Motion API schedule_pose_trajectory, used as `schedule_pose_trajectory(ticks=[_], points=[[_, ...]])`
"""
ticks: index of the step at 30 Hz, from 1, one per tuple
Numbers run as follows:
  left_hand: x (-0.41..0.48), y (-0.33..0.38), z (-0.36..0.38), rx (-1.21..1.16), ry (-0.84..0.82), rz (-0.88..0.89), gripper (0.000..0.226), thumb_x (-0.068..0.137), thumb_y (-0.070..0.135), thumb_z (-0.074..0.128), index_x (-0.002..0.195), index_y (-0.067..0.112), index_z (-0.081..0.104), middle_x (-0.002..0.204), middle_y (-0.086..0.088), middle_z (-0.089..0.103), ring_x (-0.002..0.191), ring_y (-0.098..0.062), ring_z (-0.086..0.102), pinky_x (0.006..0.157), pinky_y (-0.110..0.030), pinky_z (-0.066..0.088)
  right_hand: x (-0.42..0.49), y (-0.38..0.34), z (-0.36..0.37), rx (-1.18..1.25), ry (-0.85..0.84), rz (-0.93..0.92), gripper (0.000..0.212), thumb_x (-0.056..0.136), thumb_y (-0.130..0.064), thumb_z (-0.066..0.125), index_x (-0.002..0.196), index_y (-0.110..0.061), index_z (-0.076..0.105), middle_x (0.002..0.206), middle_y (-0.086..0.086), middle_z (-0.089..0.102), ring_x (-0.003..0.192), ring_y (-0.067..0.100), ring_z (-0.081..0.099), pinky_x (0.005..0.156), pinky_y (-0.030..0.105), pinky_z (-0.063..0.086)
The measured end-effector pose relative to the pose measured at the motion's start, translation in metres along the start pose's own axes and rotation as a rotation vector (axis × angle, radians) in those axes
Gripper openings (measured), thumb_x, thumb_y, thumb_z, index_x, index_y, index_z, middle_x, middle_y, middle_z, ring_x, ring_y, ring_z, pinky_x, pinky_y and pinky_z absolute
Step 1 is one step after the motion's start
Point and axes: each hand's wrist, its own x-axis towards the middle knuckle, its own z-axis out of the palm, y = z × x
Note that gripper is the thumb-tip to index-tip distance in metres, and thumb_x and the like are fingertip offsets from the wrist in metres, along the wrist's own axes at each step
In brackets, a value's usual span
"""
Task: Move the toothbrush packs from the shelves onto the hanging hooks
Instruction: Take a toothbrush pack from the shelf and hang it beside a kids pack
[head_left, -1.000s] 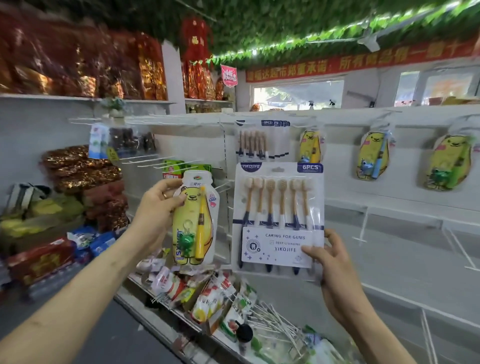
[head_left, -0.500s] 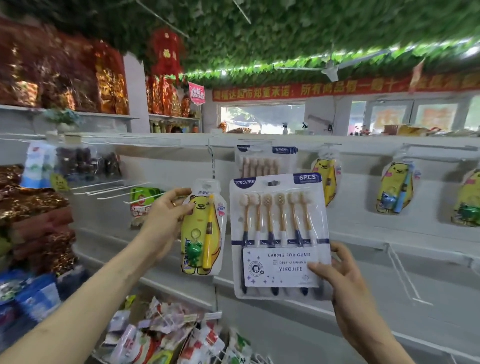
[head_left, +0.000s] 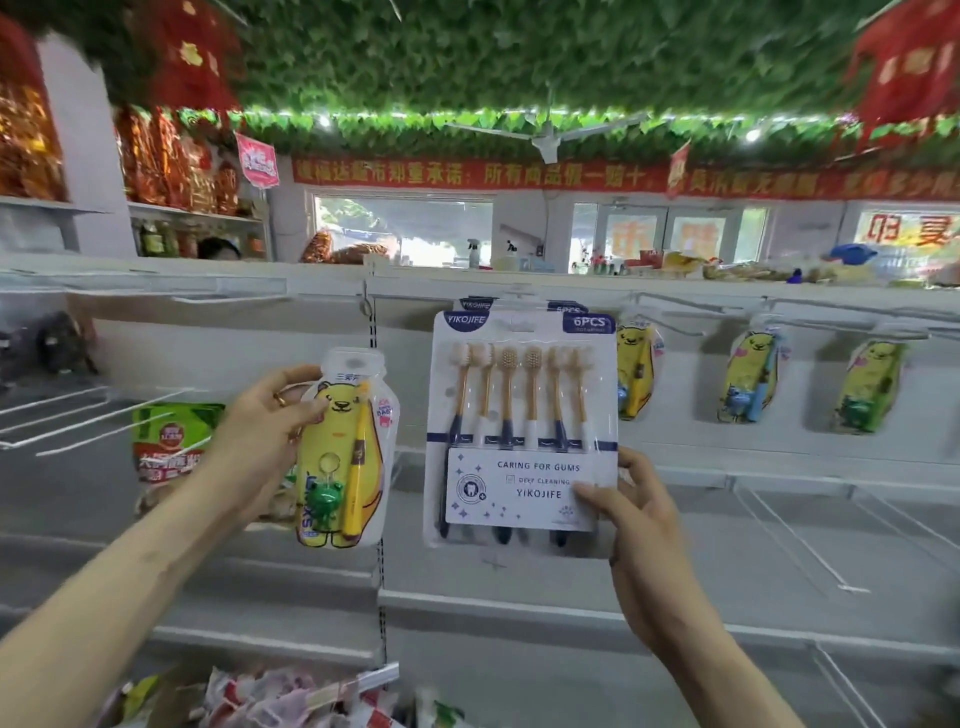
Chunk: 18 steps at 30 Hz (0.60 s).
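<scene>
Yellow pack (head_left: 344, 467): left hand (head_left: 262, 434); six-pack (head_left: 522, 410): right hand (head_left: 641, 525), possibly hooked.

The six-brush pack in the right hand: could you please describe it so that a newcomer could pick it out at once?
Find the white hook rail that runs across the picture. Below it, mid-picture, the right hand holds the six-brush pack by its lower right corner. Unlike the yellow bear packs on either side, it is a flat rectangular card with six brushes in a row.
</scene>
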Motion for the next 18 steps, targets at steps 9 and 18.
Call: schedule_pose_trajectory(ticks=[9, 18], points=[[0.031, -0.009, 0.005, -0.058, -0.046, 0.013, 0.032, 0.103, -0.005, 0.052, 0.124, 0.017, 0.063, 0.127, -0.015, 0.070, 0.100, -0.026, 0.071, 0.090, -0.047, 0.060, 0.020, -0.007, 0.009, -0.058, 0.020, -0.029, 0.033, 0.097, 0.003, 0.061, 0.125, -0.015, 0.060, 0.107, 0.007, 0.080, 0.099, 0.025, 0.077, 0.085, 0.045, 0.059], [0.055, -0.021, 0.026, -0.043, -0.091, 0.018, 0.032, 0.103, -0.003, 0.052, 0.127, 0.014, 0.064, 0.127, -0.016, 0.070, 0.113, -0.036, 0.069, 0.096, -0.053, 0.058, 0.042, 0.010, 0.007, -0.051, 0.028, -0.033, 0.034, 0.096, 0.004, 0.061, 0.124, -0.016, 0.060, 0.104, 0.004, 0.081, 0.095, 0.022, 0.077, 0.090, 0.049, 0.057]])
